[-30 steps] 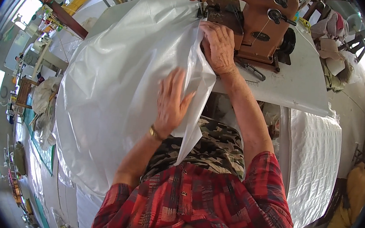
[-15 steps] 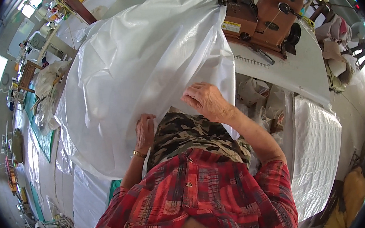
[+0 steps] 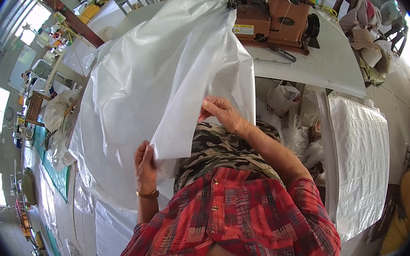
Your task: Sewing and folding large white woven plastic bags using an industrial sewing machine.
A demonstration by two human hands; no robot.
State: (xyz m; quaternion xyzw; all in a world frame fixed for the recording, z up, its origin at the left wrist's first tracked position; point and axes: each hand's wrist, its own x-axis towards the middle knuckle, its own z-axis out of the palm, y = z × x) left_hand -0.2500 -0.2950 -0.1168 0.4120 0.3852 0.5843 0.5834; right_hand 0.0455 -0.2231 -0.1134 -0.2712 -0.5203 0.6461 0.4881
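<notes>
- 1 white sheet (image 3: 135,86) lies over the worktop (image 3: 319,70), its top end at the brown sewing machine (image 3: 274,23), its lower part beside the camouflage trousers (image 3: 223,144).
- Left hand (image 3: 145,169): grip closed, pinching the lower left corner of the sheet's folded flap (image 3: 178,120).
- Right hand (image 3: 222,115): fingertips at the flap's right edge; cannot tell whether the grip is closed.
- Dark tool (image 3: 282,53) on the worktop.

Glossy, creased plastic sheeting (image 3: 135,86)
Sewing machine (image 3: 289,33), smooth painted metal; shirt (image 3: 241,210), soft matt cloth; tabletop (image 3: 324,65), smooth
</notes>
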